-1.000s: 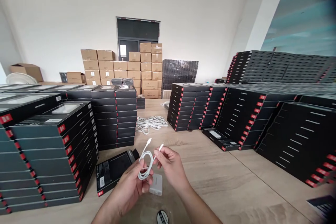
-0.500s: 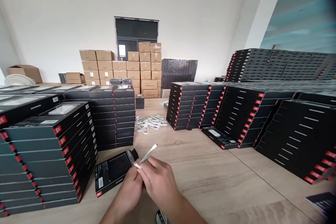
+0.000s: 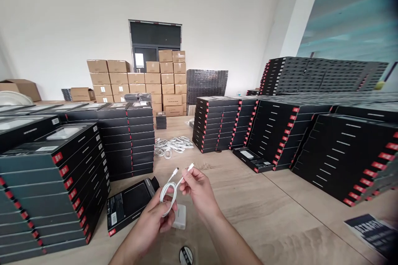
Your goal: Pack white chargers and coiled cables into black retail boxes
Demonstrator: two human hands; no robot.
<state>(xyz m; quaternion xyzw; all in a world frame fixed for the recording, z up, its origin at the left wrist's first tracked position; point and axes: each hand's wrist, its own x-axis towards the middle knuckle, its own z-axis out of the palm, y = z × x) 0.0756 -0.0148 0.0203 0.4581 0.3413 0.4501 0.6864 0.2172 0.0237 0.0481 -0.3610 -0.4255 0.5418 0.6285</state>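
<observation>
A white charging cable (image 3: 164,192), coiled in loops, is in both my hands above the wooden table. My left hand (image 3: 157,215) is closed round the coil, with one plug standing up beyond the fingers. Between the thumb and fingertips of my right hand (image 3: 197,186) is the cable's other plug end. Beneath my left hand lies a white block-shaped device (image 3: 180,217), partly covered by the fingers. Left of the hands rests a black box (image 3: 132,203) with a raised flap at its far end. Nearer to me is a round black-and-white disc (image 3: 186,255).
Tall stacks of black boxes stand on the left (image 3: 49,182) and the right (image 3: 273,132). A pile of white cables (image 3: 174,145) lies farther back. One black box (image 3: 252,160) lies before the right stacks. Brown cartons (image 3: 137,83) rise behind. A printed sheet (image 3: 373,234) is at lower right.
My hands have moved apart; the right has drawn back from the left, holding one plug end. The cable's loops and the white device beneath now show. The view has shifted slightly right.
</observation>
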